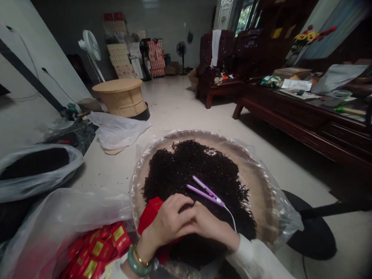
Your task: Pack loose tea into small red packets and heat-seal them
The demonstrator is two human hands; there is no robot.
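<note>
My left hand (171,218) and my right hand (206,221) meet over the near part of a wide round tray (267,207) lined with clear plastic. Their fingers are curled and pressed together, and whatever they hold is hidden. A bright red packet (149,213) shows right beside my left hand, and more red lies beneath the wrists. Dark, dry leaves (191,164) like loose tea are heaped in the tray. On the heap, just beyond my right hand, rests a small purple flat iron (207,193), its jaws apart and a white cord trailing back.
Several filled red packets (99,248) lie in a plastic bag at my lower left. Behind it stands another bag (78,160) with dark contents. A round woven stand (123,98) is farther back. A black fan base (312,229) and a long wooden table (284,118) are at right.
</note>
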